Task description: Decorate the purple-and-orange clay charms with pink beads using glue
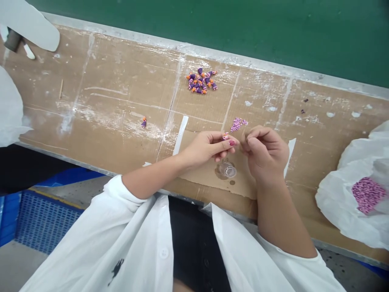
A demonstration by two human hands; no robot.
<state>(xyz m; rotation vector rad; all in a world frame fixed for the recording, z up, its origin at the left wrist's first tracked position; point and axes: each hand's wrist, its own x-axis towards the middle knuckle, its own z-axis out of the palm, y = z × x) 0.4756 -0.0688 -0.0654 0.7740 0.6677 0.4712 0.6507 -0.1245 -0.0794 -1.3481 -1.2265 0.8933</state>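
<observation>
Between the fingertips of my left hand (212,147) is a small orange and pink figurine (225,136), mostly covered by the fingers. Close beside it, my right hand (263,150) is closed in a pinch, and what it grips is hidden. Below the hands a small clear cup (227,169) stands on a wet-looking patch of the cardboard sheet (206,178). Just beyond the fingers lies a little heap of pink and purple bits (236,124). Farther back sits a cluster of purple and orange figurines (200,82), and a single figurine (144,122) lies to the left.
White paper (337,194) at right holds a pile of pink pieces (368,195). A thin wooden stick (61,89) lies at left, near more white paper (9,107). Two dark bits (304,106) are at back right. Blue crates (45,219) stand below the table edge.
</observation>
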